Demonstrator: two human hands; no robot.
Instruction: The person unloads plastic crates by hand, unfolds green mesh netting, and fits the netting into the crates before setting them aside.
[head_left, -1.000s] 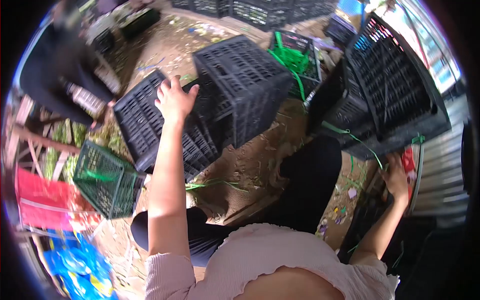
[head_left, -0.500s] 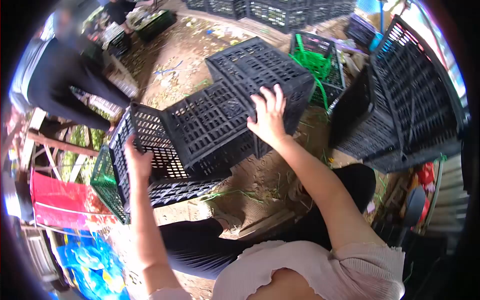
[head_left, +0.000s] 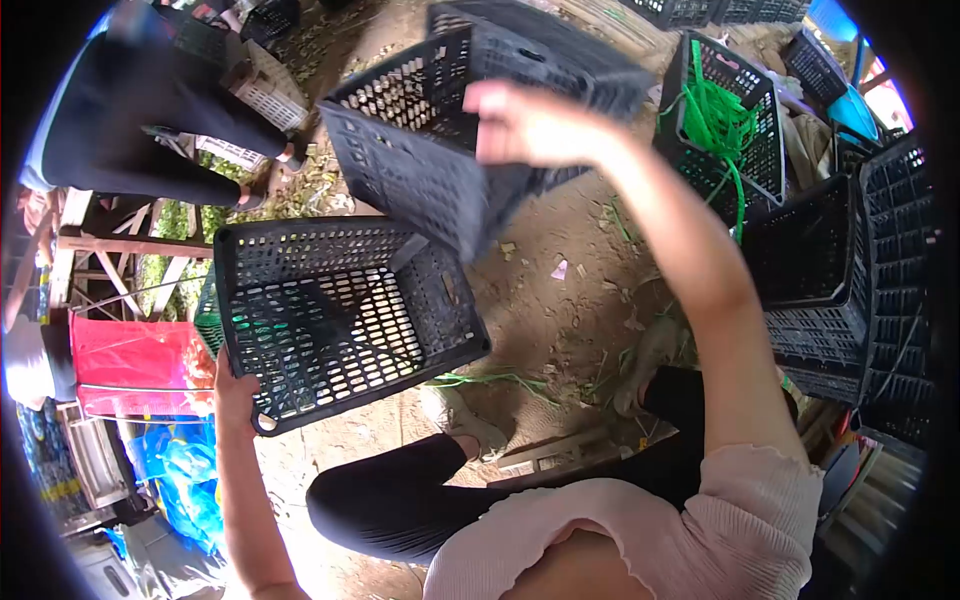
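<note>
My left hand (head_left: 236, 396) grips the near left corner of an empty black plastic crate (head_left: 445, 300), whose open top faces me. Beyond it, a second black crate (head_left: 400, 165) sits tilted, with its inside partly showing. My right hand (head_left: 510, 122) is over that second crate, blurred by motion; whether its fingers touch the crate cannot be made out. Another dark crate (head_left: 545, 40) lies behind, partly hidden by the second one.
A crate (head_left: 769, 110) with green straps (head_left: 715, 115) stands at the upper right, near stacked black crates (head_left: 820, 345). At the upper left is another person (head_left: 130, 110). Red sheeting (head_left: 130, 360) and blue plastic (head_left: 185, 470) lie left.
The crate at my left hand has come apart from the others and now opens toward me. The other crates have tilted and shifted away. My right hand has risen into a blur.
</note>
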